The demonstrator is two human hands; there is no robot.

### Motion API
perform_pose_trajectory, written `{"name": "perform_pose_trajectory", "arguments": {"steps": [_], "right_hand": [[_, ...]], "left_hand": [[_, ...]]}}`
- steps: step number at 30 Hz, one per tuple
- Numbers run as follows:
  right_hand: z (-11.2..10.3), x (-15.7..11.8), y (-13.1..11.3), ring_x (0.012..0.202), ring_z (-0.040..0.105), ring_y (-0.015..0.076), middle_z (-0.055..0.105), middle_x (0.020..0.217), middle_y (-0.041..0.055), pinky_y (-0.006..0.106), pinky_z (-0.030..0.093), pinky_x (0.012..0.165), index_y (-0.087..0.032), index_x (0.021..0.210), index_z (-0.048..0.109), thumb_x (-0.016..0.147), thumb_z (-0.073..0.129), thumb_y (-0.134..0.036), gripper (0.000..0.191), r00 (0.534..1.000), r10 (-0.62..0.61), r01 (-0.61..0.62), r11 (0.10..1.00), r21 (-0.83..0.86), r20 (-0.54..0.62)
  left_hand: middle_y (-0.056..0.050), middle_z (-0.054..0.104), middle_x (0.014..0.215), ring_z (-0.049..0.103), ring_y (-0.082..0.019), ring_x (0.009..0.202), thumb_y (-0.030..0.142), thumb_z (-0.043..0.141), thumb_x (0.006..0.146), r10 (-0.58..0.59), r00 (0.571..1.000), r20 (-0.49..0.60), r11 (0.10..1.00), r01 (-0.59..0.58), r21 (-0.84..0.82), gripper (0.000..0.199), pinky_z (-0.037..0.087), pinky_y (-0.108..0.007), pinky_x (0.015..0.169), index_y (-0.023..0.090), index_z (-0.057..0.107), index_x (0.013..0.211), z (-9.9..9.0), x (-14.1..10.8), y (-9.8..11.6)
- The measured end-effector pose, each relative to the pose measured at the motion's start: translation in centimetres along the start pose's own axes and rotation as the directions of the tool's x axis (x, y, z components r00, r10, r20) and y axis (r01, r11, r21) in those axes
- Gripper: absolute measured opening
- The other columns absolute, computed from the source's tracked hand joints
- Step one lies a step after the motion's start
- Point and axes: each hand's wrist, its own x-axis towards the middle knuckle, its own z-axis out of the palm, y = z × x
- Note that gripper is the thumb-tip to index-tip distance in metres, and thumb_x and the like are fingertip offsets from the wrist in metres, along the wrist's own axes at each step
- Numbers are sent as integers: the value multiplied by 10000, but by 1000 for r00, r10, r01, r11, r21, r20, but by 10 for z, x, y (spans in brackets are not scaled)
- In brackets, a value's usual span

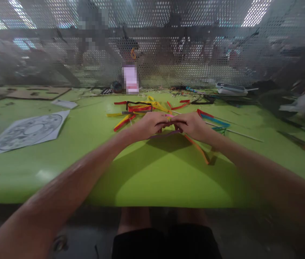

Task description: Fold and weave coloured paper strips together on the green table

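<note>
Two hands, left hand (149,125) and right hand (192,125), fingers pinched together on one dark paper strip (168,134).

Both arms stretched forward over green counter (60,144). Left hand (148,125) and right hand (192,126) meet fingertip to fingertip, both closed in pinch grip on dark strip (168,133) between them. Orange strip (198,149) runs out beneath right hand. Loose pile of red, yellow, black strips (138,108) just behind hands. Blue strip (217,122) near right hand. Printed sheet with circular pattern (28,131) well apart, far left. Perforated metal screen (168,54) behind counter.
</note>
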Motion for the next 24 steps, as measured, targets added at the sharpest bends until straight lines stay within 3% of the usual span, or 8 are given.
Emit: {"name": "perform_pose_trajectory", "arguments": {"steps": [4, 9, 15, 24], "right_hand": [[1, -1, -3, 678, 561, 159, 683, 746, 52, 268, 407, 664, -163, 938, 737, 883, 452, -189, 292, 1000, 2, -2, 999, -45, -10], [4, -2, -5, 701, 569, 157, 690, 807, 66, 271, 410, 689, -149, 972, 730, 908, 461, -210, 283, 1000, -19, 19, 999, -27, -5], [5, -2, -7, 709, 566, 175, 695, 812, 82, 292, 414, 702, -136, 969, 722, 883, 447, -169, 290, 999, -47, 47, 999, -28, -8], [-1, 2, 0, 667, 491, 137, 622, 722, 56, 262, 351, 668, -120, 858, 657, 909, 434, -150, 230, 995, -24, 29, 998, -51, 95]], "left_hand": [[-44, 723, 852, 666, -154, 797, 210, 505, 970, 9, 1000, 9, 1000, -9, 2, 240, 504, -277, 814, 170, 741, 955, -3, -1, 1], [-56, 743, 902, 683, -161, 895, 201, 531, 963, 59, 997, -46, 998, -59, 3, 211, 504, -259, 847, 167, 739, 950, -1, -1, 2], [-57, 750, 871, 694, -155, 840, 220, 577, 949, 110, 987, -121, 992, -116, -45, 181, 506, -240, 811, 166, 747, 920, 0, 0, 1], [-68, 740, 887, 670, -157, 813, 154, 544, 937, 73, 997, -25, 997, -74, -37, 180, 489, -250, 759, 149, 723, 957, -1, -2, 1]]}}
